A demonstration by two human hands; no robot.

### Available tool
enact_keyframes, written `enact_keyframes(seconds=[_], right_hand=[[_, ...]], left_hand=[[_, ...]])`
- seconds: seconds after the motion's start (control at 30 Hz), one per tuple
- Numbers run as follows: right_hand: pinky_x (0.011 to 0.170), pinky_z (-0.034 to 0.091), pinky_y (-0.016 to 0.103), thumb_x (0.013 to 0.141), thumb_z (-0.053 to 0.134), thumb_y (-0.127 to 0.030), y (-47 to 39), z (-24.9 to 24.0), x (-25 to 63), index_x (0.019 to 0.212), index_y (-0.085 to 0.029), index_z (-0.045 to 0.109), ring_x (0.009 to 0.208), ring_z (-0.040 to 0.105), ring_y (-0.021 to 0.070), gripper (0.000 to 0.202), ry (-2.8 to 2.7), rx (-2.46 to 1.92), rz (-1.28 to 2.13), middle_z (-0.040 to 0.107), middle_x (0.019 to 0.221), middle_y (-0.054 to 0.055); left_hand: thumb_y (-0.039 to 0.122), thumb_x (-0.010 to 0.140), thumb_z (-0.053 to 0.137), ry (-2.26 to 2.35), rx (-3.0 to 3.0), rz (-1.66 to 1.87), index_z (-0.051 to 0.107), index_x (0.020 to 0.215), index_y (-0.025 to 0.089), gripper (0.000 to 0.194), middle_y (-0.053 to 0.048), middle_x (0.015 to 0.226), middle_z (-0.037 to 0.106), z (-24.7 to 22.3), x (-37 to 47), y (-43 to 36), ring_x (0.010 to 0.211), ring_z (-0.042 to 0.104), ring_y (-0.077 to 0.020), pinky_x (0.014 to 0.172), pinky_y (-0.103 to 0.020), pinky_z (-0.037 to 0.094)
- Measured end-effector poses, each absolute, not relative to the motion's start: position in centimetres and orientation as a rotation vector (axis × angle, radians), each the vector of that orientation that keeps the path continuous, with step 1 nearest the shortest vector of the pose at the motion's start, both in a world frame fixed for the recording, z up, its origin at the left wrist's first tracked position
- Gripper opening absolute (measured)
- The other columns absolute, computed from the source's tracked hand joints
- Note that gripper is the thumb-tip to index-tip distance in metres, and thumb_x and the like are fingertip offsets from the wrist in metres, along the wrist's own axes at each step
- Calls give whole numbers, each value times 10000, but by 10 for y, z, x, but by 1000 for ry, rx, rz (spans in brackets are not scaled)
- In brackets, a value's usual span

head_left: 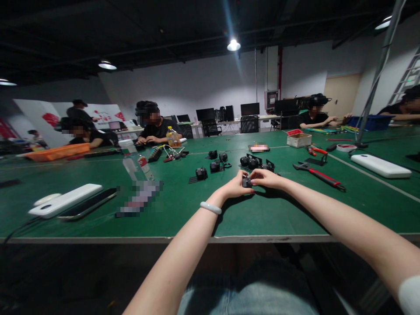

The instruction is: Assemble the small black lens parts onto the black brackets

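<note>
A small black part (246,181) sits between my two hands, low over the green table (183,214). My left hand (237,185) is closed round its left side, thumb and fingers on it. From the right, my right hand (262,178) pinches at the same part with its fingertips. Just beyond my hands lies a cluster of black parts (252,162) with round bodies and flat plates. To the left of that are more such parts, one of them on a slotted plate (201,173). Fine detail of the held part is too small to tell.
Red-handled pliers (323,176) and a white power bank (380,166) lie right; a small box (298,139) stands behind. Left are another white power bank (67,200), a phone (88,204) and a clear bottle (130,162). Several people sit across the table.
</note>
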State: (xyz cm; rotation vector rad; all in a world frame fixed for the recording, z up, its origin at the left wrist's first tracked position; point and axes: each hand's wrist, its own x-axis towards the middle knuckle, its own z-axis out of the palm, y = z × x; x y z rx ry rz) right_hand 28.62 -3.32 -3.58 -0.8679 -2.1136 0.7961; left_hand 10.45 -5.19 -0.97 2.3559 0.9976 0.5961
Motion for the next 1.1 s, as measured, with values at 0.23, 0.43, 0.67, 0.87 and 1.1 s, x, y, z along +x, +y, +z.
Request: enact_keyframes(seconds=[0.23,0.43,0.67,0.87,1.1], right_hand=[[691,425,274,588,586,-206,-39,-33,284,909,-169,432,772,511,121,358,-2052,-740,956,512,862,26],[636,438,249,564,591,-177,-42,-33,282,911,-184,429,726,510,108,384,-2076,-772,894,492,872,17],[616,439,235,548,593,-165,-44,-31,279,877,-171,435,689,502,93,366,-2100,-808,802,495,841,11],[621,435,239,572,579,-180,-45,-31,280,883,-167,445,699,508,101,338,-2126,-825,765,511,840,16],[642,423,255,612,555,-218,-44,-30,281,887,-159,473,724,510,114,293,-2145,-861,716,533,835,27]], left_hand=[[353,550,579,973,2382,613,307,1018,139,582,-29,848,452,-10,104,-51,751,449,-135,644,-260,384],[341,558,571,964,2369,622,315,999,141,547,-27,857,453,-11,104,-52,751,447,-131,638,-252,388],[320,564,573,939,2354,624,315,977,138,520,-29,844,449,-11,104,-51,751,447,-132,621,-242,390],[313,569,569,909,2350,617,312,986,143,519,-23,852,437,-10,104,-52,751,438,-124,624,-236,394],[327,568,572,913,2358,604,305,1005,141,545,-30,858,440,-10,104,-51,750,442,-125,623,-240,399]])
